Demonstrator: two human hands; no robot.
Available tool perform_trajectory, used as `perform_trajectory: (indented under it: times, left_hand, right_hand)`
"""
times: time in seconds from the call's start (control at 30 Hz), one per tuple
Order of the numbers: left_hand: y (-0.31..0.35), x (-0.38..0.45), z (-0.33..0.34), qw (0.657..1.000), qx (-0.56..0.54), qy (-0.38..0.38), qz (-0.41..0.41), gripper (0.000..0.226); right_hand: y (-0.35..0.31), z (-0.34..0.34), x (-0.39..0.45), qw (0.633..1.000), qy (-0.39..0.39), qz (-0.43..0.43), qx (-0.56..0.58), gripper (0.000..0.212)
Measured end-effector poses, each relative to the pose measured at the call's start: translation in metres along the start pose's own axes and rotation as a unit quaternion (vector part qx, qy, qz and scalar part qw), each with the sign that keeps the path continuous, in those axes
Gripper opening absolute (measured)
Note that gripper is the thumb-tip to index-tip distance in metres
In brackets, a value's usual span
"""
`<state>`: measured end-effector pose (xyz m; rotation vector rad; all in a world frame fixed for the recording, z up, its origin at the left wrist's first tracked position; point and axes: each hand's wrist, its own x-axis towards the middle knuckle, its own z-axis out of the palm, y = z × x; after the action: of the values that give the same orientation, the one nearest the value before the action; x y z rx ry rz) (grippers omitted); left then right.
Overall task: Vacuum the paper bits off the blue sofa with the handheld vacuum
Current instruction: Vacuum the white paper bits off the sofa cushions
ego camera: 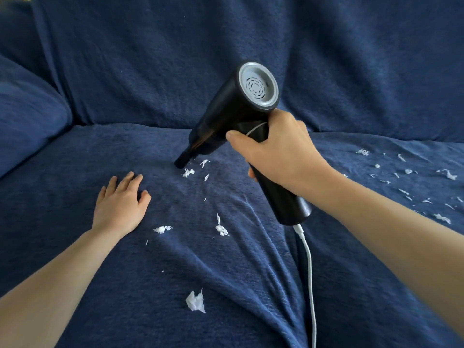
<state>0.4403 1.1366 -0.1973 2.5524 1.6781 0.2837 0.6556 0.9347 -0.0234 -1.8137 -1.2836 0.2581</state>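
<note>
Your right hand [281,151] wraps the handheld vacuum [241,121], tilting its nozzle onto the blue sofa [251,272] just beside the paper bits [188,172], while your left hand [120,204], left of the nozzle, presses flat, likely steadying the fabric.

home living room: blue fabric-covered sofa [251,259] with back cushions, soft armrest pillow [27,116] at left, wrinkled throw cover.
</note>
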Motion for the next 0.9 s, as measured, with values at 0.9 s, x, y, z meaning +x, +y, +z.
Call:
perform_trajectory:
  times: [0.9]
  left_hand:
    - [0.01,-0.015,-0.001,1.0,-0.011,0.01,-0.019,0.049]
  right_hand:
    - [0.046,-0.023,0.027,0.994,0.093,0.06,0.019,0.02]
